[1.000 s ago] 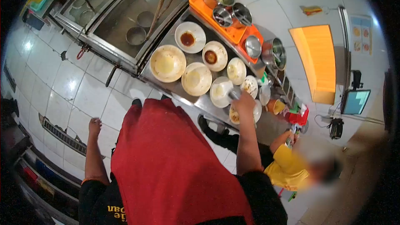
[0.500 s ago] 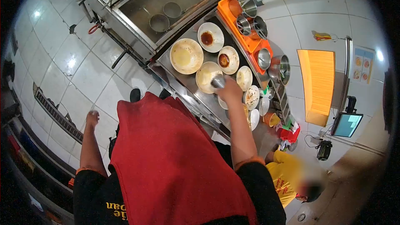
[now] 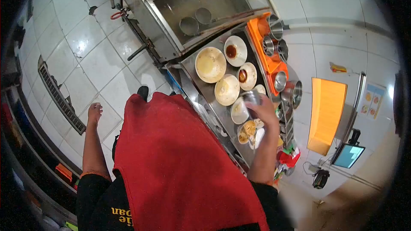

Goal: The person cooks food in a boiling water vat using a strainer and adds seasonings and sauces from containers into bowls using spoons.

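My right hand [image 3: 266,110] is closed around a metal cup [image 3: 251,98], held tilted over a pale bowl [image 3: 239,112] on the steel counter. What is inside the cup cannot be made out. Close by stand a large bowl [image 3: 205,70] and a smaller one [image 3: 227,90], both with pale yellowish contents. Farther back are two bowls with dark sauce, one white [image 3: 241,44] and one cream-rimmed [image 3: 250,81]. Nearer to me, a bowl [image 3: 247,132] holds yellowish food. My left hand [image 3: 95,113] hangs over the floor, fingers loosely curled and apart, with nothing visible in it.
An orange tray [image 3: 256,38] with metal containers lines the counter's wall side; a larger steel pot [image 3: 292,93] stands beside it. Beyond the bowls is a steel tank [image 3: 167,25] with strainers [image 3: 189,25]. A drain grate [image 3: 55,94] crosses the tiled floor.
My right hand has moved the metal cup from one bowl to another nearer me along the counter. The view has shifted, and the co-worker in yellow is no longer clearly visible.
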`<state>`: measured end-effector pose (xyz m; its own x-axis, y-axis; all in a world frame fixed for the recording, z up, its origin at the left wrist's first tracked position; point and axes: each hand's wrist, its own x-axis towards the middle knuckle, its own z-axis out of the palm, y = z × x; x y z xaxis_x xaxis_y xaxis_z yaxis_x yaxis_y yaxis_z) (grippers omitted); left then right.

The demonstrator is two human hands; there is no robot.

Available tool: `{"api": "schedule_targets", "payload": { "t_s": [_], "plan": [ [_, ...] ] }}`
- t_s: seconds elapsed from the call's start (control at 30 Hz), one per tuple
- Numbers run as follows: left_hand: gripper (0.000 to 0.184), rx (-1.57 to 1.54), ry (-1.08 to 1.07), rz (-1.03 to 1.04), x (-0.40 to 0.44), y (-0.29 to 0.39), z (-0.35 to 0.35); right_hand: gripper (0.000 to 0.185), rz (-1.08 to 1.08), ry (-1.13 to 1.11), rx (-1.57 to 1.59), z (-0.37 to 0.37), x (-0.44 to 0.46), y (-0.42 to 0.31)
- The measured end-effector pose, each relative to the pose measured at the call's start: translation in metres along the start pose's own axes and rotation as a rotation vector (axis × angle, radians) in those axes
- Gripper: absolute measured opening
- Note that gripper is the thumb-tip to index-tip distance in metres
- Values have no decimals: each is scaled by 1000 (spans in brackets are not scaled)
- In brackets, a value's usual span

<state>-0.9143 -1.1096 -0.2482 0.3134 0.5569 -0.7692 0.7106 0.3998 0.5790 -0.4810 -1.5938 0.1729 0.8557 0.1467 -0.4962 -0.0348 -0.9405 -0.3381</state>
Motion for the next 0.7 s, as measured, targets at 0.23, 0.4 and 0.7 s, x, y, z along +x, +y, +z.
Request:
{"api": "schedule_targets", "payload": {
  "t_s": [0.23, 0.4, 0.7],
  "plan": [
    [22, 401, -160, 541, 99, -85, 2, 63, -61, 108, -695, 92, 82, -100],
    [21, -17, -36, 172, 18, -28, 6, 45, -149, 263, -583, 60, 38, -133],
    [23, -9, -138, 331, -47, 136, 57, 61, -137, 16, 416, 24, 34, -59]
  ]
}}
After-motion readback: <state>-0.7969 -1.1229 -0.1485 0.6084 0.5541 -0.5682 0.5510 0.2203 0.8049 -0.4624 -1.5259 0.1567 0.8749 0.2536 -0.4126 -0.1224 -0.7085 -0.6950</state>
